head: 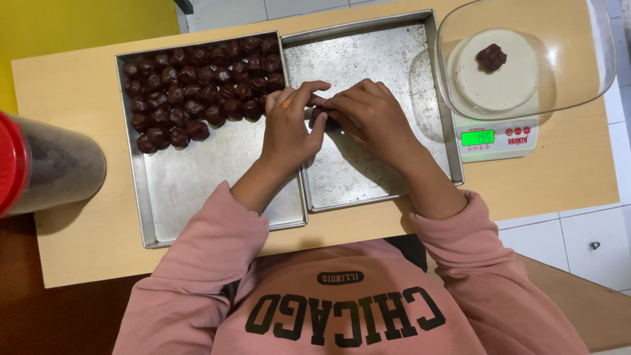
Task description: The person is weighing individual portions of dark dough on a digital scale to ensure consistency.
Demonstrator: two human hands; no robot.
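Both hands (328,115) closed around dark dough ball (318,113)

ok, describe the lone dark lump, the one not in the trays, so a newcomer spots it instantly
Find the kitchen scale at the right edge of the wooden table. A clear bowl sits on it, and the dark lump lies alone inside, unlike the dark balls packed in rows in the left tray.

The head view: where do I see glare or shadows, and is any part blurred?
In the head view, soft glare lies on the clear bowl and both metal trays; the hands throw only faint shadows on the right tray; the red-lidded jar at the left edge looks soft and stretched; the dark balls stay sharp.
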